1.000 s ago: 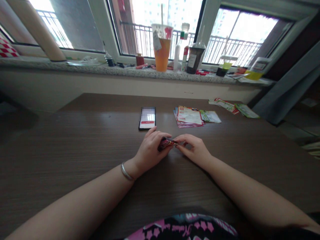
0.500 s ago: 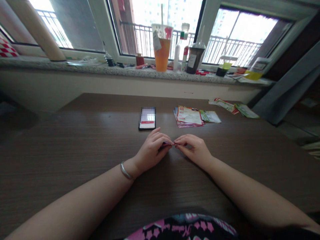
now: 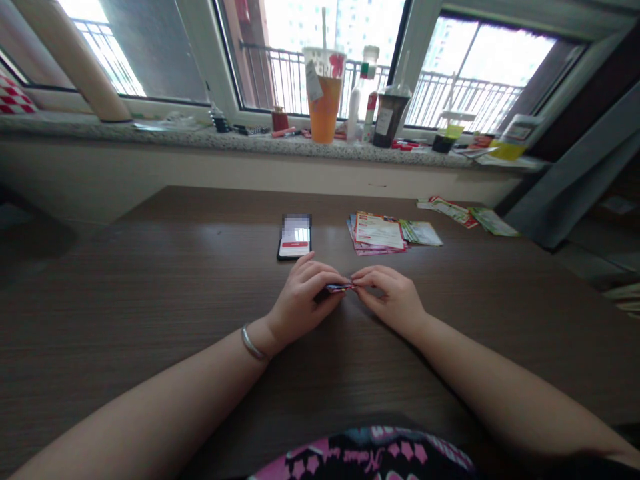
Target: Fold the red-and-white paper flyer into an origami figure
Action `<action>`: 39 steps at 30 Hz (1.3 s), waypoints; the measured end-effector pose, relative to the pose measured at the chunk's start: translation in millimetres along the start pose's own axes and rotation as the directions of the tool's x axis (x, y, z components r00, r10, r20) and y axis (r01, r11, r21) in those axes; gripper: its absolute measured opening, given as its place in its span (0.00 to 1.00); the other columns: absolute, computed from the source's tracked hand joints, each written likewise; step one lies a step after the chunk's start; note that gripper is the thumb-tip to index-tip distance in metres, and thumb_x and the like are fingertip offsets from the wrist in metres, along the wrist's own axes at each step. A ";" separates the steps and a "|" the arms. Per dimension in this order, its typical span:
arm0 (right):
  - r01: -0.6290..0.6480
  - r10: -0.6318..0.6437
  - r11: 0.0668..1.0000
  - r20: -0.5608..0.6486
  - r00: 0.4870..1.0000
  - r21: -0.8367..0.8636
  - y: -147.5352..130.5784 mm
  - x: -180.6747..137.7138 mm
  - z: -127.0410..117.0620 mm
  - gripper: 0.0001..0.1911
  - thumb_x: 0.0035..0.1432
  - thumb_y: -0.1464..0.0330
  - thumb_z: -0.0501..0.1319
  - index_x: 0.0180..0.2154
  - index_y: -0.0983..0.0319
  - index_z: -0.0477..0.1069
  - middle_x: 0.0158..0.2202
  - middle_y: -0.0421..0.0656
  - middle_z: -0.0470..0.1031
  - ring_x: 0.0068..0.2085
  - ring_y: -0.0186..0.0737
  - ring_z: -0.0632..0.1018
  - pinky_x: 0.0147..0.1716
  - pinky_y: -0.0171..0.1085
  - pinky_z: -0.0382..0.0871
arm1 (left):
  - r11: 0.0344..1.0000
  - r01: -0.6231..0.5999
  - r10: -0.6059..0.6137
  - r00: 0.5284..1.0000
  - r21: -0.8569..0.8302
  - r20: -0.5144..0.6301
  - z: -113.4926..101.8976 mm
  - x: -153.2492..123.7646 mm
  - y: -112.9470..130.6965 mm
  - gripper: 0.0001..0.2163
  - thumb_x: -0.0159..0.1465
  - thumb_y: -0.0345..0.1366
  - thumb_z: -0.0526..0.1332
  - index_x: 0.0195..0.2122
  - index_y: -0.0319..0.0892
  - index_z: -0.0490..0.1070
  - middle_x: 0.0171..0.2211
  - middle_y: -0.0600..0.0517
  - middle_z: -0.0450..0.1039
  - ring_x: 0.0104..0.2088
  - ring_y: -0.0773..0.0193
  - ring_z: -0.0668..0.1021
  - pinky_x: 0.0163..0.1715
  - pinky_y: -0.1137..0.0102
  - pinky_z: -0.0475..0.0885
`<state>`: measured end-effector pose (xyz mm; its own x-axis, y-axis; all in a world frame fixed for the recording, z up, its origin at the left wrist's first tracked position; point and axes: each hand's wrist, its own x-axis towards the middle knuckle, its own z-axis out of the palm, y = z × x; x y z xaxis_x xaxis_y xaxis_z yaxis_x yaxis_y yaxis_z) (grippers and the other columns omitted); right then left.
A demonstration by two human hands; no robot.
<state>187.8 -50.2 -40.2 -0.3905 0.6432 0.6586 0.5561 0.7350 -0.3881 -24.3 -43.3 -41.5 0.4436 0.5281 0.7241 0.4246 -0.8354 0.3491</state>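
Between my two hands is a small, thin, folded piece of printed paper (image 3: 338, 288) with pinkish and dark colouring, seen nearly edge-on. My left hand (image 3: 305, 291) pinches it between thumb and fingers, one finger sticking up, and covers part of it. At its other end, my right hand (image 3: 393, 293) closes thumb and fingertips on the edge. The fingertips of both hands almost meet. Just beyond my left hand a phone (image 3: 295, 243) lies on the table, its screen lit. A pile of printed leaflets (image 3: 379, 231) rests past my right hand.
More paper strips (image 3: 453, 212) lie at the back right of the brown table (image 3: 150, 280). Behind it, the windowsill (image 3: 265, 141) carries a tall orange drink (image 3: 325, 100), a dark lidded cup (image 3: 390, 117), bottles and small clutter. A grey curtain (image 3: 575, 160) hangs at the right.
The folded paper now shows a little more of its printed face between my hands. My right hand has shifted very slightly left and up; the left keeps its grip.
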 end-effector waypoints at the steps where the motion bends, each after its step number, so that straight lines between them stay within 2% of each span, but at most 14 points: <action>1: -0.006 0.006 1.000 -0.002 1.000 -0.006 0.5 -0.1 0.1 0.03 0.59 0.71 0.61 0.33 0.58 0.72 0.38 0.41 0.80 0.40 0.37 0.79 0.41 0.37 0.73 | 1.000 -0.001 0.001 1.000 0.013 -0.019 -0.3 0.2 0.3 0.06 0.62 0.33 0.63 0.41 0.45 0.72 0.38 0.52 0.77 0.41 0.63 0.77 0.59 0.53 0.59; 5: -0.016 0.016 1.000 -0.009 1.000 -0.012 2.2 -0.9 0.7 0.04 0.56 0.73 0.62 0.33 0.58 0.71 0.39 0.41 0.79 0.40 0.37 0.79 0.41 0.37 0.73 | 0.999 0.008 -0.005 0.998 0.044 -0.070 -0.3 1.1 0.1 0.04 0.62 0.34 0.63 0.39 0.45 0.73 0.38 0.52 0.77 0.40 0.63 0.77 0.58 0.54 0.60; 12: -0.014 0.014 1.000 0.005 1.000 0.027 1.1 -0.8 0.5 0.05 0.56 0.74 0.61 0.35 0.57 0.70 0.39 0.41 0.79 0.41 0.38 0.78 0.43 0.39 0.73 | 0.999 0.009 -0.005 0.996 0.045 -0.091 1.2 2.0 -1.8 0.02 0.63 0.32 0.61 0.36 0.45 0.74 0.35 0.53 0.78 0.38 0.63 0.77 0.56 0.55 0.62; 18: 0.054 -0.054 0.998 0.020 0.998 0.018 1.7 1.5 -0.7 0.06 0.58 0.72 0.61 0.39 0.57 0.71 0.40 0.41 0.79 0.43 0.39 0.78 0.46 0.41 0.72 | 1.000 -0.020 0.020 0.994 -0.002 -0.105 2.1 3.1 -2.8 0.05 0.64 0.30 0.60 0.36 0.46 0.74 0.35 0.54 0.78 0.37 0.65 0.77 0.54 0.57 0.64; 26: 0.100 -0.100 0.995 -0.004 0.995 0.022 0.6 4.3 -3.3 0.06 0.59 0.72 0.61 0.38 0.57 0.72 0.39 0.41 0.79 0.43 0.38 0.78 0.46 0.42 0.71 | 0.995 -0.052 0.042 0.992 -0.086 -0.119 3.0 3.4 -3.4 0.04 0.63 0.29 0.62 0.37 0.46 0.74 0.35 0.53 0.78 0.38 0.65 0.78 0.56 0.57 0.64; 34: 0.083 -0.083 0.996 0.048 0.995 0.018 1.5 4.7 -2.7 0.08 0.59 0.71 0.61 0.41 0.56 0.73 0.41 0.41 0.80 0.44 0.40 0.77 0.48 0.44 0.71 | 0.993 -0.003 -0.008 0.996 -0.119 -0.088 2.7 0.0 -4.0 0.04 0.64 0.30 0.61 0.37 0.45 0.74 0.35 0.53 0.79 0.38 0.66 0.79 0.59 0.55 0.62; 39: 0.110 -0.111 0.992 0.008 0.994 0.054 1.0 5.3 -3.9 0.07 0.58 0.72 0.61 0.38 0.57 0.74 0.39 0.41 0.80 0.42 0.39 0.78 0.46 0.43 0.71 | 0.990 0.030 -0.043 0.995 -0.136 -0.093 3.9 -1.5 -3.4 0.04 0.63 0.29 0.61 0.36 0.45 0.73 0.35 0.53 0.79 0.39 0.65 0.79 0.58 0.55 0.63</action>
<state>189.2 -46.9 -34.6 -0.4555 0.5593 0.6926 0.4688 0.8121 -0.3475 -23.3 -40.7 -46.2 0.3495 0.5467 0.7609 0.3267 -0.8323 0.4479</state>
